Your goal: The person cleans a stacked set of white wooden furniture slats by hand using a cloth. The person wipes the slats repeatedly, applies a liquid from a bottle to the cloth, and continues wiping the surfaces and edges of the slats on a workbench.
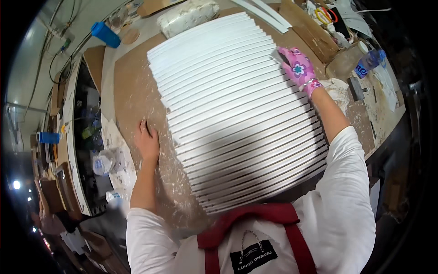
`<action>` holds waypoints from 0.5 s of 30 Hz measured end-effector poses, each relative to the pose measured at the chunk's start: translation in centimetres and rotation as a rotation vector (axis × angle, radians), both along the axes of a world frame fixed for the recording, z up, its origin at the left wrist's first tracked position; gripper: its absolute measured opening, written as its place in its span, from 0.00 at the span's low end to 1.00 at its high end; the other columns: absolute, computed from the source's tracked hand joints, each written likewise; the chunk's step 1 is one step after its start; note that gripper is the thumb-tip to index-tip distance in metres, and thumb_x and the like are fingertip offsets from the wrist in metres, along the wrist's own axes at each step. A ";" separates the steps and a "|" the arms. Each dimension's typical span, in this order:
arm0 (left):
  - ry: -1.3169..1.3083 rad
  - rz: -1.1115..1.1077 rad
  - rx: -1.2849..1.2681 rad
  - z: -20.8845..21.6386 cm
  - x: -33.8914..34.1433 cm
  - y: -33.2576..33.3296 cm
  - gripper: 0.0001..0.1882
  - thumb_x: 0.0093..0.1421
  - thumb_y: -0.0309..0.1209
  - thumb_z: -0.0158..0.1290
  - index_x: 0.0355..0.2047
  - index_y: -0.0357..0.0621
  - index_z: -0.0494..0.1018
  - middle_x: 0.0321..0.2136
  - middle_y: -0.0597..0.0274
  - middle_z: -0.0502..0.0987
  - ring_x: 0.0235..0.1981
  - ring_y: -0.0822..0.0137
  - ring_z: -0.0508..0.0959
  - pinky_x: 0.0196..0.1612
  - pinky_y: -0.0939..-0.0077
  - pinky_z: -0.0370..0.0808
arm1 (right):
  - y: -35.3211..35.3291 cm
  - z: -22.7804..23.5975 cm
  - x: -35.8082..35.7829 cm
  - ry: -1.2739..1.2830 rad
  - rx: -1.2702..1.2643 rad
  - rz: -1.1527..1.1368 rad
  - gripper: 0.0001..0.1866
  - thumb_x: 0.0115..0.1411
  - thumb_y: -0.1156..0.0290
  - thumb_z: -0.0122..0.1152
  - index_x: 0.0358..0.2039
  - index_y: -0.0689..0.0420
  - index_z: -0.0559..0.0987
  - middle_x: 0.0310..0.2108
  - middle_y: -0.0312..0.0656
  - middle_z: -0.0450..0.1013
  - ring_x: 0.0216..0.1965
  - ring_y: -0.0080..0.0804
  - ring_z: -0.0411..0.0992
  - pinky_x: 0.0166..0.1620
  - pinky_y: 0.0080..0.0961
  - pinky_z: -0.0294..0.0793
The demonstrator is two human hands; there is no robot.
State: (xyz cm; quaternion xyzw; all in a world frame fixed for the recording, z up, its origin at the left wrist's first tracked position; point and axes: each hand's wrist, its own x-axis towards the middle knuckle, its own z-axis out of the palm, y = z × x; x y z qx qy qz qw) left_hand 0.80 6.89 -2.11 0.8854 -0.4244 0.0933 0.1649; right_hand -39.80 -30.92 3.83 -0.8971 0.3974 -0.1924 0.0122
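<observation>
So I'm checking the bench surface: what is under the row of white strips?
The white strips lie side by side on a dusty brown board, which shows in the gaps between them. What the board looks like directly beneath each strip is covered.

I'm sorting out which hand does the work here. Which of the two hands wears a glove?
The right hand, in a pink flowered glove, rests on the far right edge of the white strips. The left hand is bare, flat on the dusty board.
</observation>
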 end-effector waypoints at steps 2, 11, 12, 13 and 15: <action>0.054 -0.010 0.018 0.3 0.2 -0.4 0.24 0.58 0.36 0.48 0.54 0.44 0.67 0.57 0.54 0.65 0.56 0.51 0.66 0.58 0.58 0.61 | -0.8 -1.1 -2.2 0.107 -0.027 -0.111 0.22 0.56 0.64 0.55 0.52 0.49 0.69 0.40 0.52 0.72 0.44 0.50 0.72 0.48 0.41 0.72; 0.047 0.030 -0.008 -0.8 0.7 0.1 0.25 0.58 0.40 0.48 0.55 0.47 0.66 0.58 0.57 0.64 0.59 0.55 0.63 0.59 0.49 0.55 | 23.3 3.6 16.7 -0.021 0.094 0.653 0.09 0.62 0.69 0.44 0.34 0.51 0.75 0.24 0.47 0.71 0.31 0.45 0.75 0.34 0.40 0.75; 0.046 0.031 -0.011 -0.8 0.7 0.1 0.25 0.58 0.40 0.48 0.55 0.47 0.66 0.58 0.57 0.64 0.59 0.56 0.63 0.59 0.49 0.55 | 23.5 3.4 16.6 0.049 0.051 0.619 0.08 0.59 0.72 0.47 0.36 0.51 0.75 0.23 0.46 0.71 0.29 0.44 0.74 0.32 0.40 0.74; 0.045 0.033 -0.013 -0.8 0.8 0.2 0.25 0.58 0.41 0.48 0.55 0.47 0.66 0.58 0.57 0.64 0.59 0.56 0.63 0.59 0.50 0.56 | 23.0 3.0 16.2 0.119 0.008 0.586 0.10 0.56 0.75 0.49 0.38 0.52 0.74 0.22 0.45 0.70 0.27 0.42 0.73 0.30 0.40 0.72; 0.003 0.031 -0.028 -0.7 0.4 -0.2 0.25 0.58 0.40 0.48 0.54 0.47 0.67 0.57 0.57 0.65 0.58 0.55 0.64 0.59 0.51 0.58 | 17.9 2.7 11.7 0.024 -0.027 0.340 0.11 0.58 0.75 0.49 0.41 0.52 0.75 0.22 0.45 0.71 0.27 0.42 0.73 0.32 0.39 0.73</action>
